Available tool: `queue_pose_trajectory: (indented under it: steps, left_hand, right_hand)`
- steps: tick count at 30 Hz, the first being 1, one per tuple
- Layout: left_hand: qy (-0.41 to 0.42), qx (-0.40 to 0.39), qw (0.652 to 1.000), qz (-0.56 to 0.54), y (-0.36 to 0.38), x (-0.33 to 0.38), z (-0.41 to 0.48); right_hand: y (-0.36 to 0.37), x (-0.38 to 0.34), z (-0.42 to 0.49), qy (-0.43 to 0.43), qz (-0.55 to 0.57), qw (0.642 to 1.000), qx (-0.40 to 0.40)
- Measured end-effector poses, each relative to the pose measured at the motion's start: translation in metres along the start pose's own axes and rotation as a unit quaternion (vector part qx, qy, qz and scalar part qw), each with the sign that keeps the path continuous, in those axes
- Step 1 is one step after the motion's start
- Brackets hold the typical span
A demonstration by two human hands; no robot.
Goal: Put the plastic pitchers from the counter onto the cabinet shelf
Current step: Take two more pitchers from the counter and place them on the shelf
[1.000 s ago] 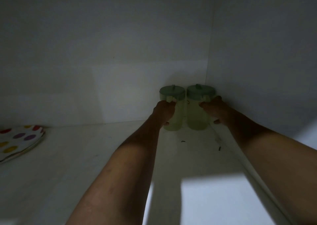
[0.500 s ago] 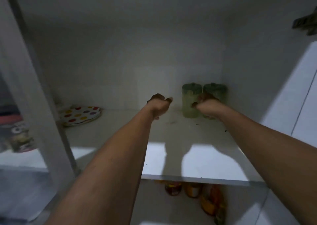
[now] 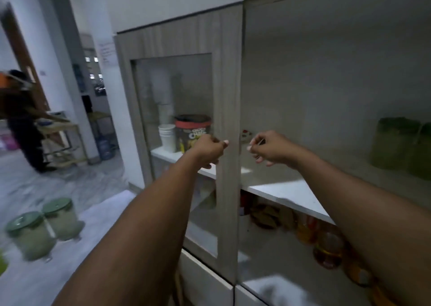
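Observation:
Two pale green plastic pitchers with dark green lids stand side by side on the white counter (image 3: 100, 214) at the lower left: one (image 3: 29, 235) nearer, one (image 3: 61, 219) behind it. Two more green pitchers (image 3: 396, 144) sit blurred at the back right of the white cabinet shelf (image 3: 286, 192). My left hand (image 3: 207, 148) hangs in front of the cabinet door frame with its fingers curled and nothing in it. My right hand (image 3: 268, 148) hovers over the shelf's left part, fingers loosely curled, also holding nothing.
A glass-panelled cabinet door (image 3: 186, 128) stands at the left, with paper cups (image 3: 166, 137) and a chocolate tub (image 3: 192, 131) behind it. Bottles and jars (image 3: 326, 242) fill the lower shelf. A person (image 3: 21, 119) stands far left on the tiled floor.
Both hands let go of the two pitchers at the shelf's back right and drew back out of the cabinet. My view swung left, bringing the counter pitchers into sight.

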State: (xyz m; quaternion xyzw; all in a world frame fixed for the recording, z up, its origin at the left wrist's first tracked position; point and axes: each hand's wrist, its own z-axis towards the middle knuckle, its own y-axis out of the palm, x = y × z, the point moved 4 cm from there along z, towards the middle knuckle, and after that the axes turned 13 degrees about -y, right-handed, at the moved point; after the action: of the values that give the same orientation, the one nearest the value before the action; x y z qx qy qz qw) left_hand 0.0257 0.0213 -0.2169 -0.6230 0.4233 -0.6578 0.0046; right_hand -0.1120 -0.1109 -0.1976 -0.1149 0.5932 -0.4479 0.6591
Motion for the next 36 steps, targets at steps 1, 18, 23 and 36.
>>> queue_pose_trajectory:
  steps: [1,18,23,36]
  left_hand:
    - [-0.012,0.011,1.0,-0.004,-0.021,-0.016,-0.001]
    - [-0.237,0.223,0.946,-0.009,-0.387,-0.35,-0.035]
    - [-0.306,0.234,0.922,-0.031,-0.433,-0.446,-0.028]
    - [-0.464,0.177,0.861,-0.108,-0.411,-0.615,0.099]
  right_hand:
    - [0.019,-0.013,0.011,-0.011,0.004,1.0,-0.015]
    - [0.414,-0.243,0.174,-0.114,0.09,0.967,-0.211]
    - [0.516,-0.255,0.199,-0.091,0.069,0.958,-0.265]
    - [0.736,-0.191,0.295,0.047,0.027,0.916,-0.398]
